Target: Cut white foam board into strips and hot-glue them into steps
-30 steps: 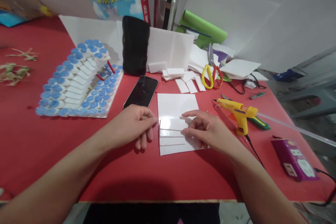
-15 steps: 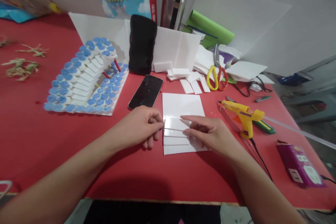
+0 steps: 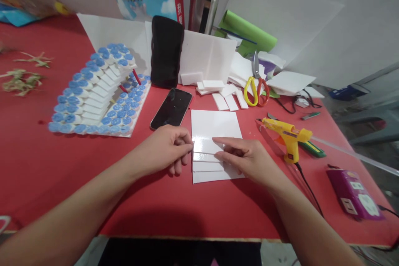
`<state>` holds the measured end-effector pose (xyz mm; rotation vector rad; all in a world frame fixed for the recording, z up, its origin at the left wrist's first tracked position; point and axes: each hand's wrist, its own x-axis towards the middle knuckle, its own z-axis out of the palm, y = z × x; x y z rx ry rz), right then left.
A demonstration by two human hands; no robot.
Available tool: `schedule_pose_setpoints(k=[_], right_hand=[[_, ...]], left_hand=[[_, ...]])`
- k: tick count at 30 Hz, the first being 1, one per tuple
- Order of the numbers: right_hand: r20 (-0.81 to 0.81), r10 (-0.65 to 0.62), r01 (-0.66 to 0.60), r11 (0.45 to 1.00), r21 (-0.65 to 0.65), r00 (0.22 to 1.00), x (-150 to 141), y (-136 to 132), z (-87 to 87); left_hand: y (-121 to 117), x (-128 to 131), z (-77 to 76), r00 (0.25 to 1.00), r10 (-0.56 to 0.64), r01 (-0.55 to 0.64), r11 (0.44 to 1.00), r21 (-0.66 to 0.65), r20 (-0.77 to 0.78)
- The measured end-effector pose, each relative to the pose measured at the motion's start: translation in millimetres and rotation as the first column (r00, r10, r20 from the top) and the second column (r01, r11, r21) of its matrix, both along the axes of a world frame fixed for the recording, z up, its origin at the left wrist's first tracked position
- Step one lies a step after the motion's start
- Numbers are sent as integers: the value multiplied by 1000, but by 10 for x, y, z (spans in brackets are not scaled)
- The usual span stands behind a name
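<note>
A white foam board (image 3: pixel 215 122) lies flat in front of me, with several white foam strips overlapping like steps on its lower half. The uppermost strip (image 3: pixel 203 145) lies between my hands. At its left end my left hand (image 3: pixel 174 149) is closed, thumb and forefinger together against the end, the other fingers curled beneath. My right hand (image 3: pixel 241 153) spans this strip's right part, forefinger along the far edge and thumb at the near edge; its remaining fingers are tucked under and partly hidden. Lower strips (image 3: pixel 205 166) show below.
Left stands a stair model (image 3: pixel 99 95) with blue-topped rolls. A phone (image 3: pixel 171 108), loose foam pieces (image 3: pixel 230 102) and scissors (image 3: pixel 256 85) lie beyond the board. To the right are a yellow glue gun (image 3: pixel 288 135), a green cutter (image 3: pixel 313 149) and a purple power box (image 3: pixel 355 195).
The view has shifted slightly, so everything appears a little further left. Both hands keep their places at the uppermost strip.
</note>
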<state>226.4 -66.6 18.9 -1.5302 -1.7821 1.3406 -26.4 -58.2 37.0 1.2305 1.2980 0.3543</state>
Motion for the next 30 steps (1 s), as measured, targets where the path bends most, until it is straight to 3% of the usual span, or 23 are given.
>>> schedule_pose_setpoints(k=[8, 16, 30], right_hand=[[12, 4, -4, 1000, 11, 1000, -3, 8, 0], [8, 8, -8, 1000, 4, 1000, -8, 21, 7], [23, 19, -20, 999, 47, 1000, -7, 42, 0]], left_hand=[[8, 5, 29, 1000, 2, -3, 1000, -7, -17], [41, -68, 43, 994, -109, 109, 994, -21, -31], [83, -65, -10, 996, -94, 94, 995, -28, 3]])
